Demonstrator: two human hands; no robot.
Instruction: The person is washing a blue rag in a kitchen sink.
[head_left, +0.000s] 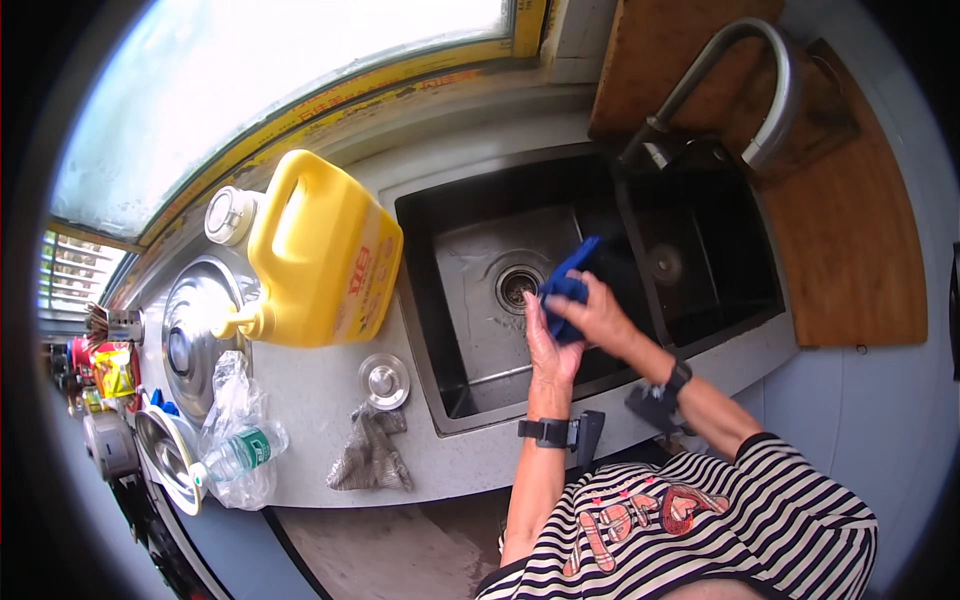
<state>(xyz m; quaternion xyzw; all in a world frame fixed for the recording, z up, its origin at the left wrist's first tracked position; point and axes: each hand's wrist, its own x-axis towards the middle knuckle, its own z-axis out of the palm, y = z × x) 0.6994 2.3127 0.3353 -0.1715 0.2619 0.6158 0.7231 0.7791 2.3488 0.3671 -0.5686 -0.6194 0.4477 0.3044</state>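
Over the larger basin of the dark metal sink (476, 337), both hands are on a crumpled blue cloth (574, 259). My left hand (553, 356) supports it from the near side, palm turned up. From the right, my right hand (604, 311) presses onto the cloth with its fingers bent; they look slightly blurred. One narrow end of the cloth sticks out beyond the fingers. Just left of the hands is the round drain (519, 289). Wet marks show on the basin floor around it.
Left of the sink stand a yellow jug (337, 262), a sink strainer (384, 381), a grey mesh cloth (371, 454), a plastic bottle (240, 451) and a metal lid (196, 337). A curved faucet (784, 82) rises behind the smaller basin, before wooden boards (847, 255).
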